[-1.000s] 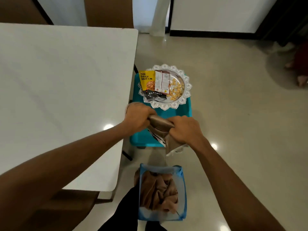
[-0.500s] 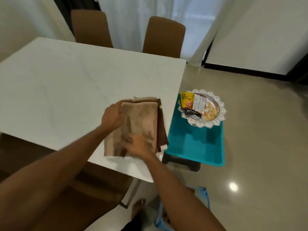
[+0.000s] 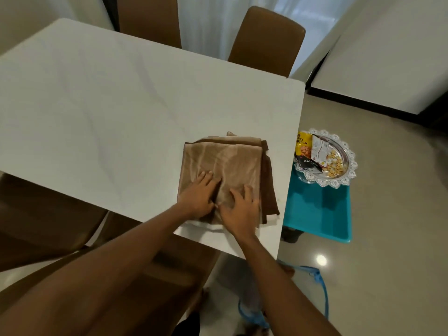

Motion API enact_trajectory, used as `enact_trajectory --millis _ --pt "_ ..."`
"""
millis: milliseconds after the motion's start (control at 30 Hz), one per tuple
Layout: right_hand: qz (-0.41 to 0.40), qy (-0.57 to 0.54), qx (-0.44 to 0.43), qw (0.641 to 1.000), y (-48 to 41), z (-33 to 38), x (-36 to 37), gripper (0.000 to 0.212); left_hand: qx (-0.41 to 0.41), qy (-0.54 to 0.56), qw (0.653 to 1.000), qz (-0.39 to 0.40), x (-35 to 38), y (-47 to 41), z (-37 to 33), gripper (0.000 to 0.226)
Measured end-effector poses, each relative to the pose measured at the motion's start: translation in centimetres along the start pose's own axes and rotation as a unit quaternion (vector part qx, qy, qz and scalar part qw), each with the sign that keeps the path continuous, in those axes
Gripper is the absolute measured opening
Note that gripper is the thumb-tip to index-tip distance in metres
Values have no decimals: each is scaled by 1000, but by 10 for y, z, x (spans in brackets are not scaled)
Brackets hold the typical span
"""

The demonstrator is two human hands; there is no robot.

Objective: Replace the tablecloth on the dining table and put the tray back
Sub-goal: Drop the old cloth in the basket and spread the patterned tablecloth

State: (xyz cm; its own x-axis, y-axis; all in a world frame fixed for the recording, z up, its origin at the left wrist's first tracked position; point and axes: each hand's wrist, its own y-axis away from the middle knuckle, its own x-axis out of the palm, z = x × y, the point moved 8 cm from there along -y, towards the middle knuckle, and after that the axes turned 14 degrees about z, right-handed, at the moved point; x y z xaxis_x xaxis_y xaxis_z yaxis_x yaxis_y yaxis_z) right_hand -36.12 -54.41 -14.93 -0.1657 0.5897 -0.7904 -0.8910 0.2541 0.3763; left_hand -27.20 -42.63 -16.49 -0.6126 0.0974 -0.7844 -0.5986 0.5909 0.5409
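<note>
I have both bare forearms reaching forward and converging, palms down. My left hand (image 3: 197, 195) lies flat with its fingers (image 3: 206, 177) spread forward. My right hand (image 3: 240, 209) sits just beside it (thumbs nearly meeting), fingers splayed and slightly bent, gripping nothing.

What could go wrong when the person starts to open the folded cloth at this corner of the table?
1. The folded tablecloth lies close to the table corner, so spreading it may let part slide off the edge.
2. The silver tray with snack packets sits on a teal stool just beside that edge; a swinging cloth could possibly knock it.
3. Both the left hand and right hand press flat, not gripping, so the cloth may shift.
</note>
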Motion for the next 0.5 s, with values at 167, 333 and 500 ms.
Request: enact_trajectory --millis 167,333,500 --pt "-71 -229 -51 970 -6 22 -6 35 -53 -3 999 -7 -16 10 47 87" --pt "-49 -117 -32 991 -18 10 12 50 -69 98 992 -25 -18 24 81 79" --pt "-7 -55 -61 997 -13 5 29 62 -79 158 984 -39 -16 30 114 82"
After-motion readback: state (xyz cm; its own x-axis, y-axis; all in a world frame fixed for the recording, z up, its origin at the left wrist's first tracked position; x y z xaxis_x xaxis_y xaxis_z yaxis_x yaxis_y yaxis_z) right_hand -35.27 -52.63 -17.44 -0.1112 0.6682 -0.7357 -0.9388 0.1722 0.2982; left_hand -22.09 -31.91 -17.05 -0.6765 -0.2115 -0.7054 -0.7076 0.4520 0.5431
